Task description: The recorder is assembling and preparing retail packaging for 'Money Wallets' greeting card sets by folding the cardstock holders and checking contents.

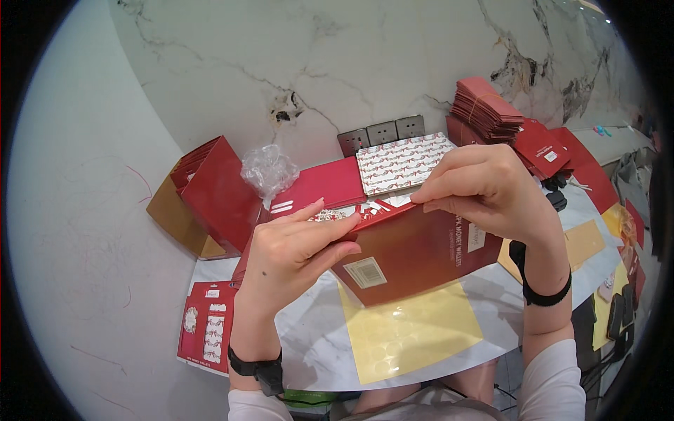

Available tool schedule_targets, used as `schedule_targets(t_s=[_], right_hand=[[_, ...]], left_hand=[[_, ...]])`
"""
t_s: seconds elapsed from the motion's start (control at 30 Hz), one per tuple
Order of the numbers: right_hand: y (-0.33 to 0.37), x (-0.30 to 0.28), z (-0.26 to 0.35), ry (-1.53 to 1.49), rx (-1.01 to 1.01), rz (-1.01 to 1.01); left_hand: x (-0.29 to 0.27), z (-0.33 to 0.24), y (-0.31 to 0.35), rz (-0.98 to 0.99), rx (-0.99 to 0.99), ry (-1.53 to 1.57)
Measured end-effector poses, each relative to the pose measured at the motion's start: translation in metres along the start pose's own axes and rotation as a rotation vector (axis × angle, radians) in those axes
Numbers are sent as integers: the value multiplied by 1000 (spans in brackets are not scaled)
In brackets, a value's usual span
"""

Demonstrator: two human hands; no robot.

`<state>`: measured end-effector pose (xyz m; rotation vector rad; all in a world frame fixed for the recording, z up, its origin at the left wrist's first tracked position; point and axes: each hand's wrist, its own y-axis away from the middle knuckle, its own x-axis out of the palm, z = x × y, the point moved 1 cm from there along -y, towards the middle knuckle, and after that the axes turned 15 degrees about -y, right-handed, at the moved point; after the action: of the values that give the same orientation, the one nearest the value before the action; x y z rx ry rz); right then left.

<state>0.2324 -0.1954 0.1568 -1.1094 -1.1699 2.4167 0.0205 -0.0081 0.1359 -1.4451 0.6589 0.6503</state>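
Upright above the table, tilted, is a dark red card pack (418, 254). The side facing me carries a white barcode label and a second pale label. My left hand (298, 249) is closed on the left part of its top edge, thumb on the near side and fingers over the far side. At the right part of the same edge, my right hand (484, 186) pinches it between thumb and fingers. White and red patterned pieces show just behind the edge. A yellow sheet with round stickers (414, 337) lies below the pack; the pack hides its upper part.
Behind stand a bow-patterned stack (404, 165), a red flat stack (319, 184) and a crumpled clear plastic bag (269, 172). An open box of red packs (221, 196) is at left, above another red pack (208, 330). Banded red envelopes (488, 109) are piled at far right.
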Motion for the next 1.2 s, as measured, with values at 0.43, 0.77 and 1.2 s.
schedule_targets(t_s=[0.43, 0.77, 1.2], right_hand=[[-1, 2, -2, -2, -32, 28], [1, 5, -9, -81, 12, 81], [4, -7, -9, 413, 118, 69]], left_hand=[[-3, 8, -1, -28, -112, 278], [-2, 6, 0, 144, -450, 640], [22, 50, 5, 83, -606, 975]])
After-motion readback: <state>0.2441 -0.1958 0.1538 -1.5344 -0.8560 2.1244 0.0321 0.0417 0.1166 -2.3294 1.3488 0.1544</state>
